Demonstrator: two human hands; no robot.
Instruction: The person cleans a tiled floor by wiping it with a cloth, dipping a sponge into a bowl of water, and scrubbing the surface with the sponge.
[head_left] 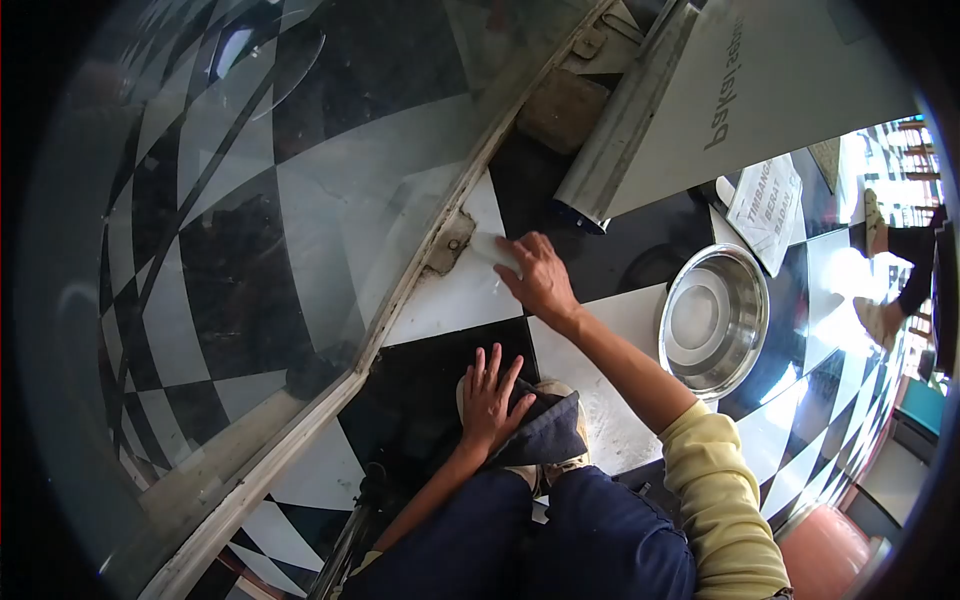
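Right hand point(543, 280) in there, gripping a pale, blurred item point(492, 252) over white tile point(455, 305), just beside the worn bracket point(447, 243); left hand point(485, 408) spread wide over dark fabric point(550, 430)

Rough, scuffed frame point(268, 472), glossy metal basin point(748, 318), smooth shiny tiles point(450, 305)

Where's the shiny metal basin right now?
In the head view, the metal basin stands on the checkered floor, to the right of the person's right hand and forearm, just below the white sign lettered "BERAT".
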